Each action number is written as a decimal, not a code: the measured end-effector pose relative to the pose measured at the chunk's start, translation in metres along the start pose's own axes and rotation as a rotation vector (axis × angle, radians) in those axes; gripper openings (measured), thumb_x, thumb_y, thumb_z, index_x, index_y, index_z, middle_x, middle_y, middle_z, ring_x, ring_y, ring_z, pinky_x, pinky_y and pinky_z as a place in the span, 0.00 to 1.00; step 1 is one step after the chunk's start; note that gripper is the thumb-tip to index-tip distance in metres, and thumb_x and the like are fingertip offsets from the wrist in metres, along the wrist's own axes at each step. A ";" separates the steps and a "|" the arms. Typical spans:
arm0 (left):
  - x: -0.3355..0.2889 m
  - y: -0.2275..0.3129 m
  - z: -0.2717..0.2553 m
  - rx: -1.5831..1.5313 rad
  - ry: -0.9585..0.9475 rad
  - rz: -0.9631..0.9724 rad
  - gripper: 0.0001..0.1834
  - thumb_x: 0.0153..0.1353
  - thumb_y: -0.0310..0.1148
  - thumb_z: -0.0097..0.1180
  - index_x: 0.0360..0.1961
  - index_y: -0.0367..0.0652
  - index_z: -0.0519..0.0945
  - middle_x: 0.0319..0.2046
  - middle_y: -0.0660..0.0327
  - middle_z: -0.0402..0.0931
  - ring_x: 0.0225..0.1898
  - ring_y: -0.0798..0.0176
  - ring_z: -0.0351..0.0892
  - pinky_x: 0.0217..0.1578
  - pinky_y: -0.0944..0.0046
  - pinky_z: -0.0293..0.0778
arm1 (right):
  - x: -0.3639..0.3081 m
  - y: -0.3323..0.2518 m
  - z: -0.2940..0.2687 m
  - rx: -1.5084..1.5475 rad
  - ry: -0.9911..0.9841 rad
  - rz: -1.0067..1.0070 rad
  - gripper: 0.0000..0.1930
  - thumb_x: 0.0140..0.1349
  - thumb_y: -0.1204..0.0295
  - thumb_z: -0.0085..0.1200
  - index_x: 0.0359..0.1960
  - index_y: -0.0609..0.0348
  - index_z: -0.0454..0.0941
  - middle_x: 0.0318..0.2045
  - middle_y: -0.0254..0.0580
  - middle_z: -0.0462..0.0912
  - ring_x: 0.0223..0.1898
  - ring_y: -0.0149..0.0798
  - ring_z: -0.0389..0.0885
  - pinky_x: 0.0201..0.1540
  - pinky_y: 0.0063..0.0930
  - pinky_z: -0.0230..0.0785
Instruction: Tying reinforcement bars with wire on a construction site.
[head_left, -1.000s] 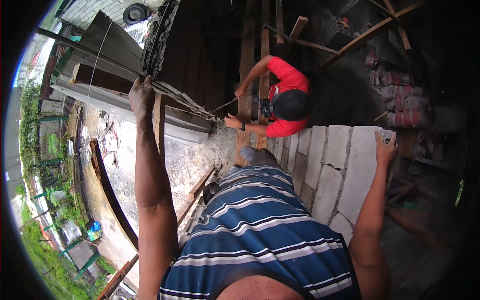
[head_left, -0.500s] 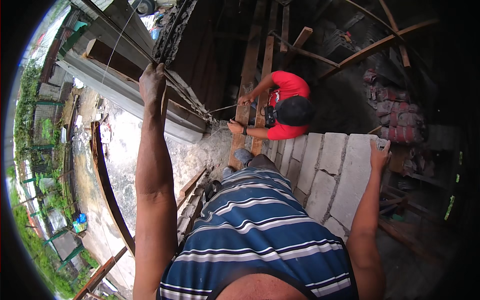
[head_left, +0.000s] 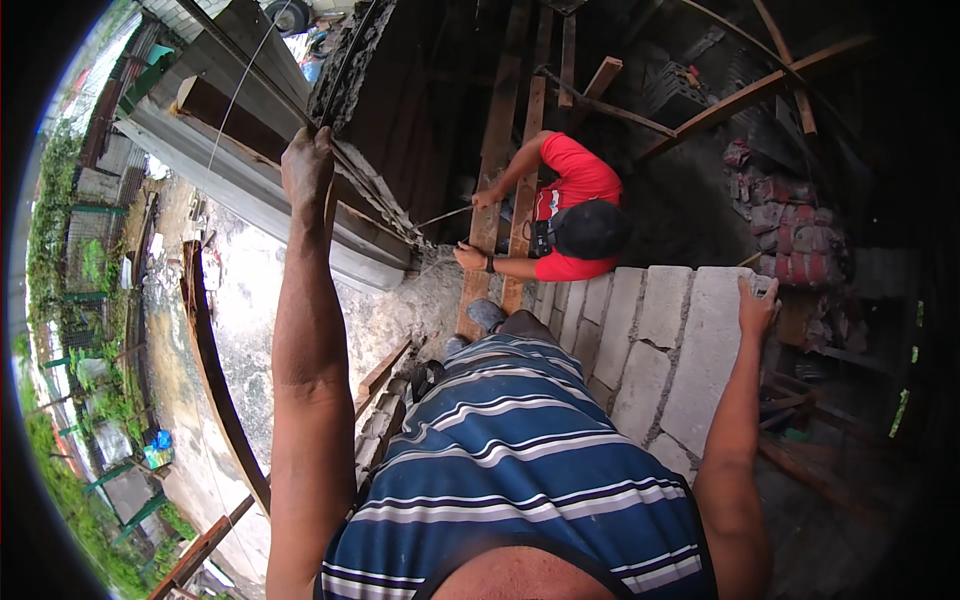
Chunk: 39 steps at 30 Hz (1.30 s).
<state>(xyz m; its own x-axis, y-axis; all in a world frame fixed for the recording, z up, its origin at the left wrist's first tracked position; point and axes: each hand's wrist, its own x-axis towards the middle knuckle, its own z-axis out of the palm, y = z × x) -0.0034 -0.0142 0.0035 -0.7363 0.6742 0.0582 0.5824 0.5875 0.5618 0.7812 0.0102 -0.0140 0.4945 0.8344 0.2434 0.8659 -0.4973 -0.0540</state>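
My left hand [head_left: 307,166] is raised and closed around a wooden post [head_left: 329,215] at the edge of a rough slab. On the right, my right hand [head_left: 756,303] rests flat on the top corner of a grey block wall [head_left: 668,340]. Below me stands a person in a red shirt [head_left: 572,188] and dark cap, whose two hands grip an upright wooden plank [head_left: 485,215]. My blue striped shirt [head_left: 520,470] fills the lower middle, with my shoe [head_left: 487,314] beyond it.
Wooden beams [head_left: 735,98] cross the dark space at the top right. A stack of reddish bricks [head_left: 790,215] lies at the right. Far below on the left are a concrete yard [head_left: 235,330], a curved plank [head_left: 212,370] and green plants [head_left: 70,430].
My left hand has slid up along the post toward the top of the view. My right hand has stayed on the block wall. The person below keeps both hands on the plank.
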 end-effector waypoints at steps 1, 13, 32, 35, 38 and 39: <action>0.000 0.000 0.000 0.001 0.013 0.014 0.26 0.65 0.52 0.52 0.54 0.42 0.80 0.48 0.43 0.81 0.55 0.40 0.78 0.55 0.49 0.71 | 0.000 0.001 0.001 -0.005 0.013 -0.009 0.49 0.51 0.37 0.61 0.72 0.46 0.62 0.64 0.62 0.69 0.64 0.61 0.68 0.65 0.53 0.60; -0.005 0.006 -0.003 -0.015 -0.007 0.001 0.27 0.66 0.53 0.52 0.57 0.43 0.79 0.51 0.44 0.80 0.56 0.41 0.78 0.56 0.49 0.71 | 0.000 -0.001 -0.002 -0.025 -0.003 -0.007 0.49 0.52 0.37 0.60 0.73 0.47 0.61 0.64 0.63 0.69 0.64 0.62 0.68 0.65 0.52 0.61; 0.000 -0.003 0.002 0.004 0.007 0.020 0.27 0.65 0.53 0.52 0.56 0.44 0.80 0.50 0.44 0.81 0.56 0.41 0.78 0.56 0.50 0.71 | -0.001 -0.010 -0.009 -0.157 -0.066 0.019 0.51 0.54 0.30 0.53 0.76 0.40 0.53 0.67 0.63 0.65 0.68 0.61 0.63 0.69 0.58 0.52; -0.003 0.004 0.001 0.030 0.050 0.026 0.25 0.66 0.51 0.52 0.54 0.44 0.80 0.50 0.45 0.81 0.55 0.42 0.78 0.55 0.47 0.72 | -0.001 -0.007 -0.009 -0.168 -0.075 0.034 0.52 0.54 0.29 0.52 0.76 0.39 0.53 0.67 0.62 0.66 0.68 0.62 0.63 0.68 0.58 0.53; -0.001 0.000 0.002 0.044 0.035 0.028 0.25 0.67 0.51 0.52 0.54 0.44 0.80 0.50 0.46 0.81 0.55 0.42 0.78 0.55 0.47 0.72 | -0.001 -0.011 -0.011 -0.158 -0.078 0.034 0.52 0.54 0.28 0.51 0.76 0.39 0.53 0.67 0.62 0.66 0.68 0.62 0.63 0.68 0.57 0.53; -0.001 0.000 0.002 0.040 0.035 0.023 0.25 0.67 0.51 0.52 0.54 0.44 0.80 0.50 0.46 0.81 0.55 0.42 0.78 0.55 0.47 0.72 | -0.002 -0.011 -0.011 -0.166 -0.079 0.036 0.52 0.54 0.28 0.51 0.76 0.39 0.53 0.66 0.62 0.66 0.68 0.62 0.63 0.68 0.58 0.53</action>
<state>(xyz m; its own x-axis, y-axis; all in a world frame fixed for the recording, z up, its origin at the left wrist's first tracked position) -0.0024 -0.0140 0.0014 -0.7337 0.6721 0.0997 0.6120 0.5901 0.5265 0.7699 0.0118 -0.0032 0.5349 0.8283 0.1668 0.8265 -0.5539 0.1006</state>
